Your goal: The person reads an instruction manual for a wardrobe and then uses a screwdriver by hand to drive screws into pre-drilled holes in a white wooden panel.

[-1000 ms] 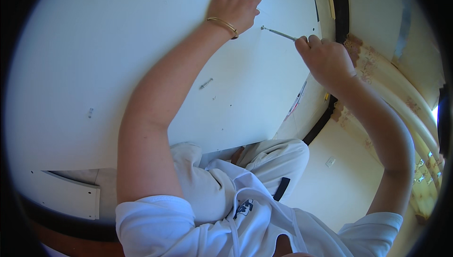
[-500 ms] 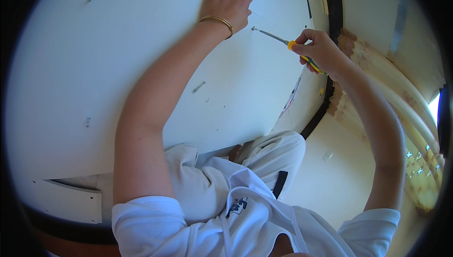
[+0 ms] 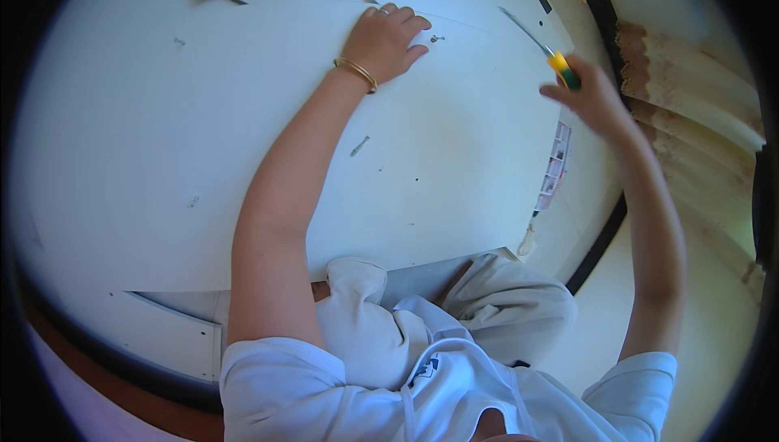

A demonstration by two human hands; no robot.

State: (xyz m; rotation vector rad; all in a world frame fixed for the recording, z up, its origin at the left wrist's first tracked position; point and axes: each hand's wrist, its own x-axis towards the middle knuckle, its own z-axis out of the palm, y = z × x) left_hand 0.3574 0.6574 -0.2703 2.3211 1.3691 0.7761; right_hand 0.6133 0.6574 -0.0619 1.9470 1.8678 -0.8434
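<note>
We rest our spread left hand [image 3: 383,46] on the white panel [image 3: 471,133], left of a bolt [image 3: 438,38], our right hand [image 3: 596,99] gripping a screwdriver [image 3: 564,70].

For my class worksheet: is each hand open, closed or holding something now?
Left hand: open, on the board.
Right hand: holding the screwdriver.

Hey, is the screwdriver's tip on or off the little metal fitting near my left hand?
Off: the screwdriver in your right hand has its tip apart from the metal fitting; white board shows between.
</note>
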